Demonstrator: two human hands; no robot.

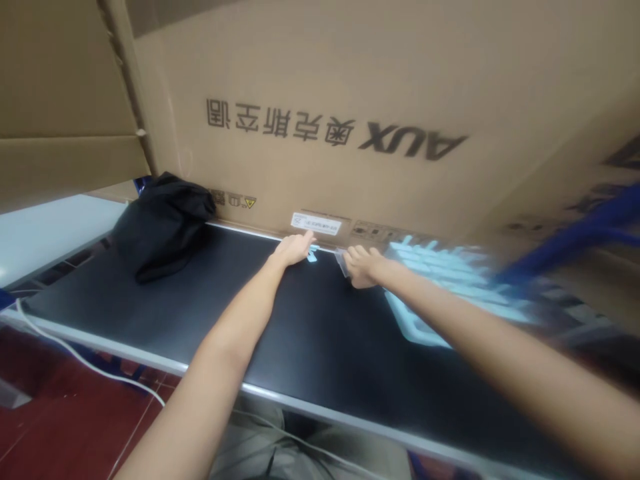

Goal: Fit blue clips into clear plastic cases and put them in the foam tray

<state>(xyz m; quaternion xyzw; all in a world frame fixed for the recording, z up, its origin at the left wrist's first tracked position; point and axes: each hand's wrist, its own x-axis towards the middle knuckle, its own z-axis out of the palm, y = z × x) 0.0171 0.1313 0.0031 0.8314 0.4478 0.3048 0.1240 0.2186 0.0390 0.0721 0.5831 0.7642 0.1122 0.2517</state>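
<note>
We record a brown cardboard wall (300,53) with inverted print behind a black-topped table (320,353), pale-edged; red tiled floor (65,427) lower left; blue frame (580,230), blurred, right.

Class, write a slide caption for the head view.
Left hand at a pale blue piece, right hand holding clear plastic, over a black tabletop before an AUX carton.

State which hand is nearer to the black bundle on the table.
The left. The left hand is right of the black bundle, by a small light-blue piece; the right hand is farther right, holding a clear plastic piece.
</note>
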